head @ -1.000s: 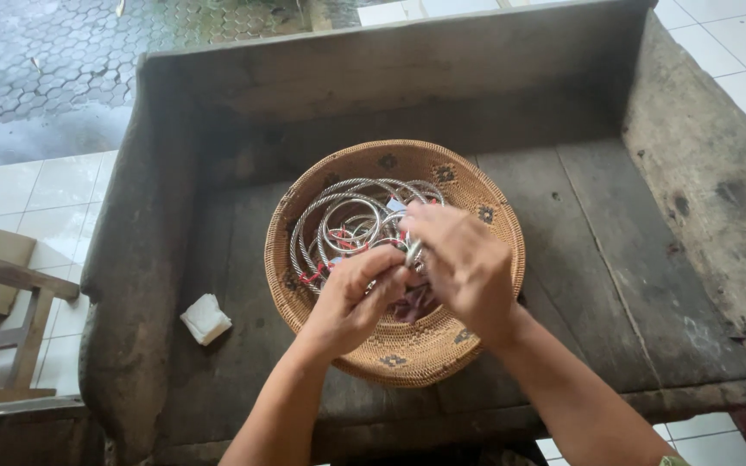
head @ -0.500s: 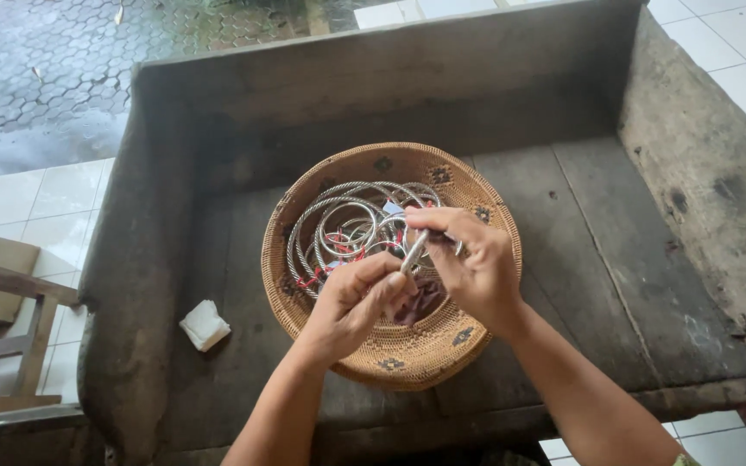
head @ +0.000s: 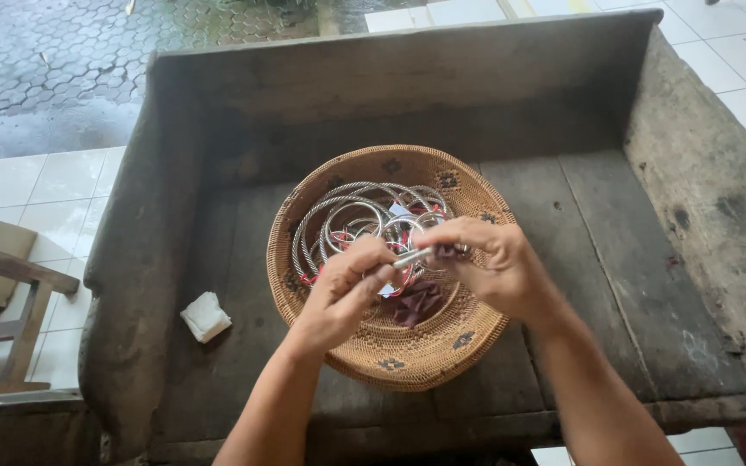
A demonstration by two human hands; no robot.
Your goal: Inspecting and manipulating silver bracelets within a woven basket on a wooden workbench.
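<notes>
A round woven basket point(head: 429, 358) stands on a dark wooden bench seat point(head: 589, 259). Inside lie several twisted silver bangles point(head: 338, 220) with red threads and a dark maroon cloth point(head: 416, 302). Over the basket, my left hand point(head: 343, 289) and my right hand point(head: 498, 267) both pinch one small silver piece point(head: 412, 256) between their fingertips, left hand on its left end and right hand on its right end.
A crumpled white tissue point(head: 205, 317) lies on the bench seat left of the basket. Tall worn wooden sides point(head: 131, 224) enclose the seat at left, back and right. A wooden chair point(head: 2, 293) stands at far left on white floor tiles.
The silver piece has turned from steeply tilted to nearly level between my hands. My right hand shifted a little to the right and my left hand rose slightly.
</notes>
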